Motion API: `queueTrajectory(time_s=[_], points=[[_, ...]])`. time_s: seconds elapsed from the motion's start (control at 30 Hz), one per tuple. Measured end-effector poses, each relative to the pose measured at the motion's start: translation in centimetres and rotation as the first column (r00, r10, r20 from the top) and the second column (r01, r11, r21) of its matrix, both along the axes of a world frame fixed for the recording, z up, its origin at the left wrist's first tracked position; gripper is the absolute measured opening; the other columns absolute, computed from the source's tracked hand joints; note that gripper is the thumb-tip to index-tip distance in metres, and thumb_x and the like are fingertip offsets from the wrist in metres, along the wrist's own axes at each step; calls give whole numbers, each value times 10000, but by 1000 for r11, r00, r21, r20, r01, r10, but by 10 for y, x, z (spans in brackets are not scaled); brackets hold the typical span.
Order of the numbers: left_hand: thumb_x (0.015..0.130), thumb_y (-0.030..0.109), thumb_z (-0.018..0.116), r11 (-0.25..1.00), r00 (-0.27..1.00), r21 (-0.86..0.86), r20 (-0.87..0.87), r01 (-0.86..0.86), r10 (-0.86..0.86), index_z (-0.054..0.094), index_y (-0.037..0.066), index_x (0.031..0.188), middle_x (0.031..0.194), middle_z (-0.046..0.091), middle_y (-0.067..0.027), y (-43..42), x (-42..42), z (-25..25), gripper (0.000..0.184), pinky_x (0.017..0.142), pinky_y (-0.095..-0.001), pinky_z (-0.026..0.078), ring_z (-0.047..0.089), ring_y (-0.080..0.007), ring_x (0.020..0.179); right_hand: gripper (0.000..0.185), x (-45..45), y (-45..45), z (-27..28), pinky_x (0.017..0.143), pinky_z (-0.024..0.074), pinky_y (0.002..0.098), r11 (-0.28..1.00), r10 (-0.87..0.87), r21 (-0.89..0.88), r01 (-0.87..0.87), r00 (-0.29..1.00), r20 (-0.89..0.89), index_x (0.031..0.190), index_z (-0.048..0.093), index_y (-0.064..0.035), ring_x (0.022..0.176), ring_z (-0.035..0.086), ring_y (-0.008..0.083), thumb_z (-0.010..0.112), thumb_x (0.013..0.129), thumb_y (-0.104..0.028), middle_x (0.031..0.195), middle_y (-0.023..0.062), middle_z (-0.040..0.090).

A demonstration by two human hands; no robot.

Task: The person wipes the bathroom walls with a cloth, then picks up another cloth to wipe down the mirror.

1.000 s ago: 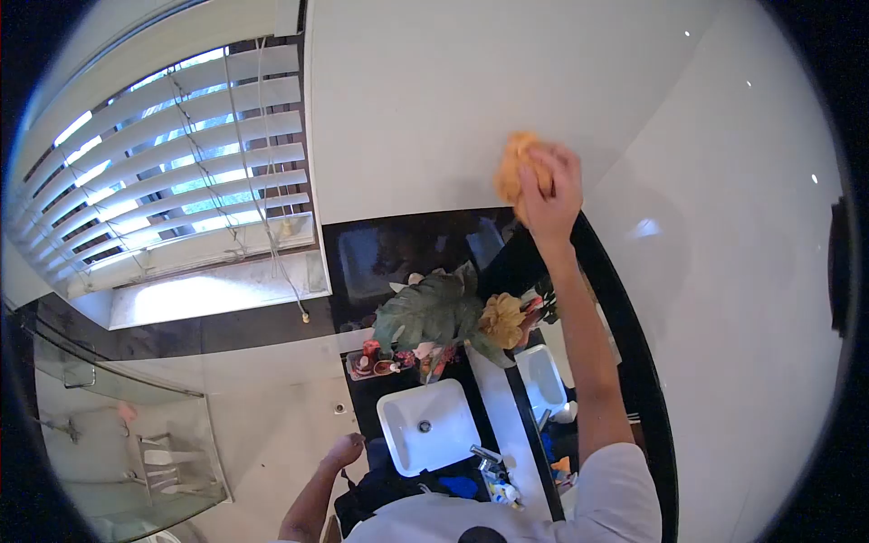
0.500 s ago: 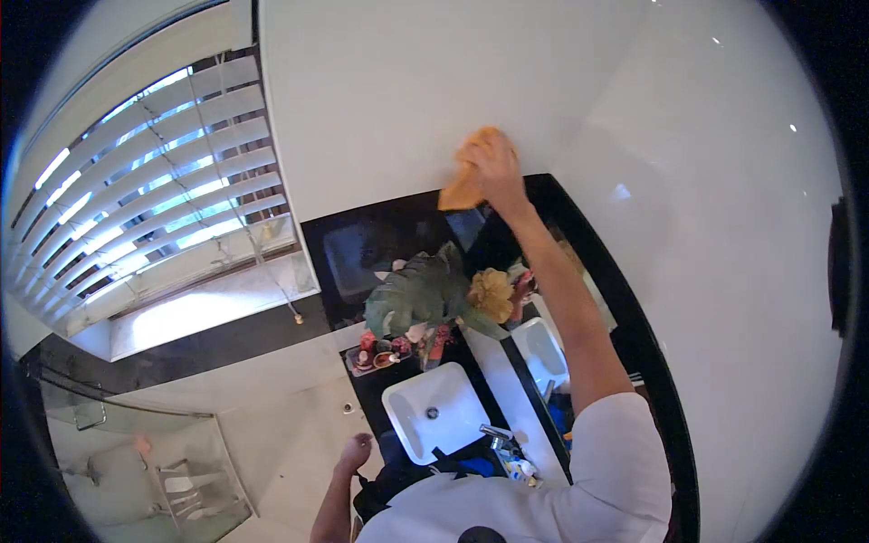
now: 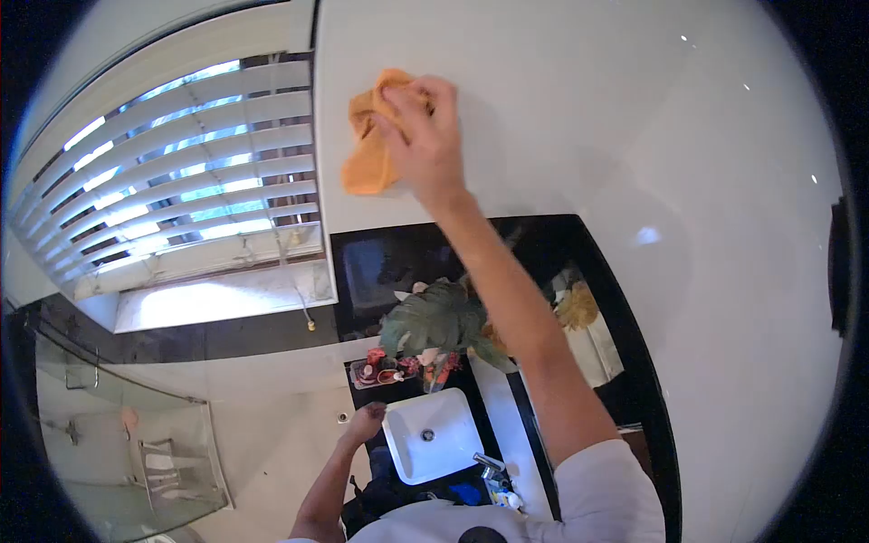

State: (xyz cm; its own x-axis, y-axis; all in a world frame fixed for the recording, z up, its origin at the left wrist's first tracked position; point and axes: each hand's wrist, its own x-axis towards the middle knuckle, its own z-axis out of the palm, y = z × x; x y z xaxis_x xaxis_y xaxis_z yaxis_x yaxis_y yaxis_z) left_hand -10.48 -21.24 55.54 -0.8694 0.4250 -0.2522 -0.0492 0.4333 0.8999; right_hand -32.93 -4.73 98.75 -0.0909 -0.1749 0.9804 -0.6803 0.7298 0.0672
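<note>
An orange cloth (image 3: 369, 163) is pressed against the pale, glossy wall by my right hand (image 3: 425, 131). The fingers are bent over its bunched upper part, and a loose corner hangs down to the left. Low in the view, my left hand (image 3: 366, 422) is beside the left rim of the white sink (image 3: 453, 443). Its fingers look curled in, and nothing shows in them. Whether it touches the counter edge, I cannot tell.
Large green leaves (image 3: 434, 317) rise from the black counter beside a tray of small red items (image 3: 380, 373). A chrome faucet (image 3: 489, 463) stands at the sink. Window blinds (image 3: 181, 172) hang left of the cloth. A glass shower enclosure (image 3: 136, 434) is at lower left.
My right hand has slid the cloth left and up along the wall, closer to the window. My left hand has come nearer the sink's rim. The view has shifted too.
</note>
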Motion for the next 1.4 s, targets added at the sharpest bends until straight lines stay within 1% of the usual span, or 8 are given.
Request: queueTrajectory(time_s=[0.2, 0.4, 0.57, 0.7, 0.77, 0.97, 1.1, 1.4], points=[[888, 25, 466, 902, 990, 416, 126, -114, 66, 577, -12, 1048, 955, 629, -95, 20, -16, 66, 198, 756, -294, 510, 610, -169, 864, 235, 5, 14, -124, 741, 490, 382, 925, 5, 354, -136, 937, 349, 972, 613, -35, 844, 571, 297, 632, 746, -99, 895, 118, 563], [903, 29, 457, 830, 984, 529, 70, -177, 165, 559, -17, 1064, 944, 613, -94, 18, -51, 122, 197, 793, -290, 499, 596, -152, 860, 249, 46, 151, -109, 761, 468, 277, 715, 143, -669, 202, 895, 423, 1003, 572, -10, 862, 554, 129, 669, 782, -68, 955, 57, 586], [900, 23, 455, 837, 986, 525, 135, -156, 99, 567, -32, 1043, 952, 612, -94, 36, -42, 141, 190, 786, -282, 499, 603, -154, 851, 504, -11, 200, -142, 916, 331, 418, 484, -95, -757, 439, 887, 453, 1141, 458, 24, 1052, 394, 292, 615, 834, -343, 1094, 191, 436], [894, 39, 488, 860, 972, 491, 235, -143, 27, 576, -38, 1025, 939, 618, -83, 59, -38, 119, 175, 746, -272, 502, 610, -145, 821, 639, 29, 54, -160, 1041, 223, 435, 883, -197, -244, 400, 789, 581, 1255, 345, 27, 1234, 310, 362, 643, 702, -91, 1276, 210, 379], [905, 77, 486, 877, 982, 472, 189, -87, -4, 578, -34, 1018, 945, 619, -80, 65, -41, 132, 183, 710, -259, 499, 612, -142, 816, 657, 44, 35, -154, 992, 324, 392, 922, 376, -386, -26, 303, 876, 1258, 348, 0, 1138, 433, 321, 668, 688, -58, 1221, 178, 440], [898, 514, 394, 55, 840, 920, 378, -388, -390, 445, 79, 1190, 1105, 518, -135, 20, -47, 234, 526, 731, -481, 528, 576, -337, 984, 512, 134, 29, -126, 960, 378, 336, 858, 507, -497, -129, 367, 780, 1175, 399, -21, 1091, 464, 206, 680, 750, -73, 1134, 117, 463], [920, 523, 325, 211, 807, 901, 432, -378, -402, 500, 119, 1107, 904, 619, -42, 28, -56, 214, 479, 473, -281, 475, 619, -151, 711, 557, 186, 1, -126, 982, 341, 414, 983, -90, 161, -93, 520, 850, 1140, 438, -60, 1130, 446, 302, 731, 669, -114, 1228, 170, 444], [902, 412, 469, 336, 849, 795, 528, -506, 30, 520, 94, 1110, 1042, 600, -46, 7, -25, 245, 383, 786, -301, 499, 598, -163, 934, 402, 223, -22, -156, 948, 347, 443, 912, 409, -368, -182, 327, 852, 973, 500, -65, 1084, 453, 330, 715, 634, -86, 1215, 193, 447]])
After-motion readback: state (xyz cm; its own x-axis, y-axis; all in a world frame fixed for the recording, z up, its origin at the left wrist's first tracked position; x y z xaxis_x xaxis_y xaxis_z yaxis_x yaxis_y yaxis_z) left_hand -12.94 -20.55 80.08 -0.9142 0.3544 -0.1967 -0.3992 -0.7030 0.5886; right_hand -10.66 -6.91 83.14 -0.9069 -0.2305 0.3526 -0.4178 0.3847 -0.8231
